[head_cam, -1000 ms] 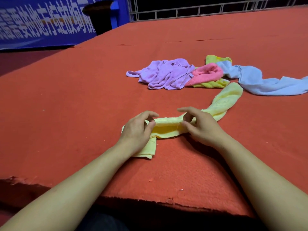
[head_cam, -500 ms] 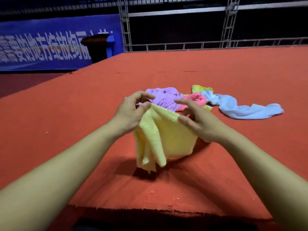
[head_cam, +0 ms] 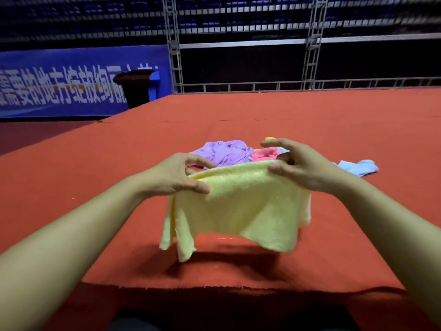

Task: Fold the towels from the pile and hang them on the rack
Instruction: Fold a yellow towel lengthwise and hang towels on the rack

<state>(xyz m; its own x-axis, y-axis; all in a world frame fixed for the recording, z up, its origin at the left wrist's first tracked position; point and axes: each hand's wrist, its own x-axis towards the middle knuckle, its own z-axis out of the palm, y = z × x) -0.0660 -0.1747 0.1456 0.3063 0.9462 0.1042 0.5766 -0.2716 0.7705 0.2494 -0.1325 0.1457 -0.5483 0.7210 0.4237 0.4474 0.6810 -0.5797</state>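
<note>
- Yellow towel [head_cam: 241, 206] — held up above the red surface [head_cam: 95, 177], its top edge stretched between both hands, its lower edge hanging free.
- Left hand [head_cam: 176, 175] — thumb and fingers pinch the towel's left top corner.
- Right hand [head_cam: 300, 166] — thumb pinches the right top corner.
- Pile behind: purple towel [head_cam: 226, 152], pink towel [head_cam: 266, 154], blue towel [head_cam: 358, 167].

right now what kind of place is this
Probably an indoor arena or event hall: a red carpeted platform, metal truss towers, a blue printed banner and rows of seating behind.
</note>
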